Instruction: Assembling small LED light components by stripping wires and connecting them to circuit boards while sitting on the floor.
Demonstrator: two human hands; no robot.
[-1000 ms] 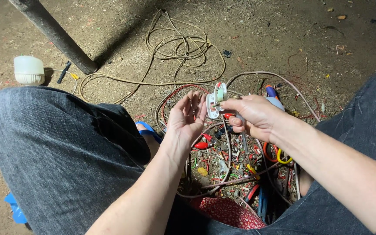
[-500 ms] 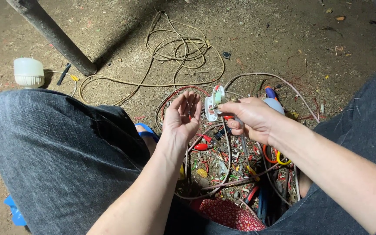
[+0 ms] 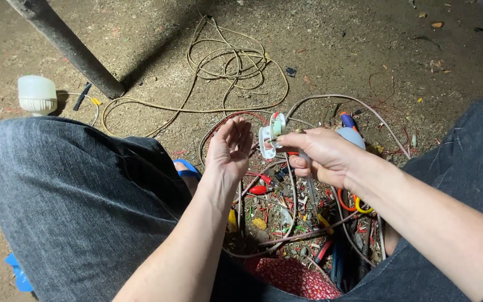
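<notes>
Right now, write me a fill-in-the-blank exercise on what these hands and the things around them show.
1. The right hand pinches a small white ____ part with wires on it.
2. The left hand is held open with its ____ facing the white part.
3. The coiled tan cable lies on the bare ____.
4. The white bulb lies beside the person's ____ knee.

Missing words: plastic; palm; ground; left

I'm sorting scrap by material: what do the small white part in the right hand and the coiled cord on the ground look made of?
The white part looks like moulded plastic, smooth and slightly glossy, pinched by the right hand. The coiled cord appears sheathed in dull beige plastic or rubber; its core is hidden.
</notes>
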